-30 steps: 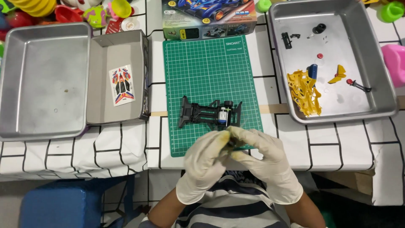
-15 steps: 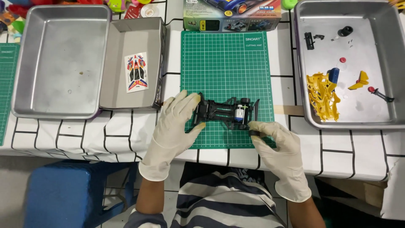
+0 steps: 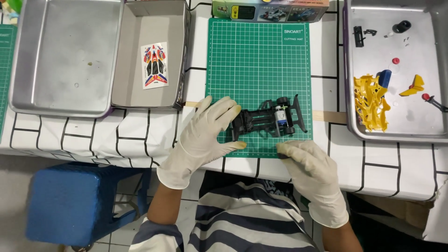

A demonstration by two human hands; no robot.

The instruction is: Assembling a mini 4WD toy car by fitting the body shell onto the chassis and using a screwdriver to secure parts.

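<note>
A black toy car chassis (image 3: 270,119) with wheels and a small motor lies on the green cutting mat (image 3: 259,60), near its front edge. My left hand (image 3: 205,133), in a pale glove, grips the chassis' left end between spread fingers and thumb. My right hand (image 3: 310,165), also gloved, rests just below the chassis at the mat's edge. Its fingers are curled under, and whatever may be inside them is hidden.
A metal tray (image 3: 354,126) at right holds a yellow parts frame (image 3: 368,100) and small loose pieces. An empty metal tray (image 3: 65,56) and a box lid (image 3: 179,56) with a sticker sheet (image 3: 154,65) lie at left. A kit box (image 3: 270,11) stands behind the mat; a blue stool (image 3: 79,200) is below.
My hands, together near my body a second ago, have parted. The left hand reached to the chassis' left end and took hold; the right stayed at the mat's front edge.
</note>
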